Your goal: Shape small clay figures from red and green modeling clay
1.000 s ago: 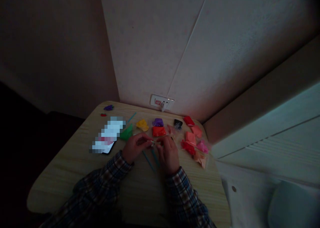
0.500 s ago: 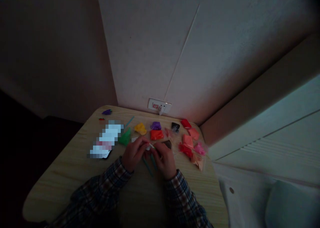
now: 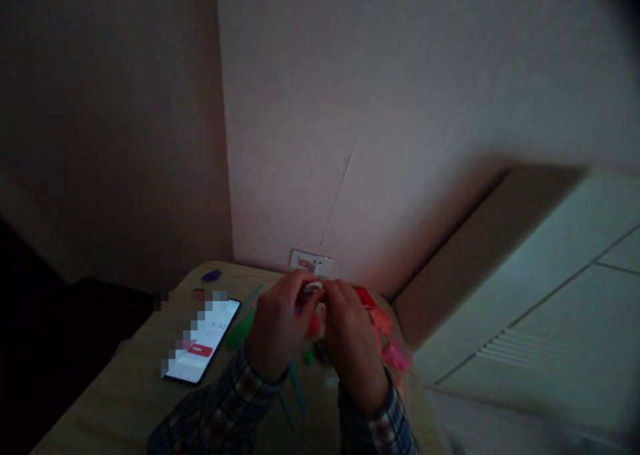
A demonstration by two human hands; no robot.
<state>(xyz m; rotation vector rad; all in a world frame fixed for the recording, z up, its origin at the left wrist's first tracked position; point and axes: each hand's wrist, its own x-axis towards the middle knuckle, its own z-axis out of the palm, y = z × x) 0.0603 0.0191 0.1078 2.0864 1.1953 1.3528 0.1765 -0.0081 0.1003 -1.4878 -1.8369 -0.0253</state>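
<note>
My left hand (image 3: pixel 281 323) is closed in a pinch, with a small white piece (image 3: pixel 313 286) that looks like soft clay between thumb and fingers. My right hand (image 3: pixel 354 340) meets it from the other side, its bent fingertips pressed at the same piece. Both hands are raised above the table, and the fingers partly hide the piece. Behind and below them are a red packet (image 3: pixel 313 326), a small green lump (image 3: pixel 309 357) and thin blue-green sticks (image 3: pixel 297 390).
On the wooden table (image 3: pixel 120 402), a lit phone (image 3: pixel 203 352) lies to the left beside a green packet (image 3: pixel 240 332). A purple piece (image 3: pixel 211 275) rests at the far left corner. Red (image 3: pixel 365 298) and pink packets (image 3: pixel 396 356) lie to the right. A wall socket (image 3: pixel 311 262) is behind the table.
Both hands have come up and closer to the camera with the white piece, now covering several of the packets. The view has tilted up, so the table sits lower.
</note>
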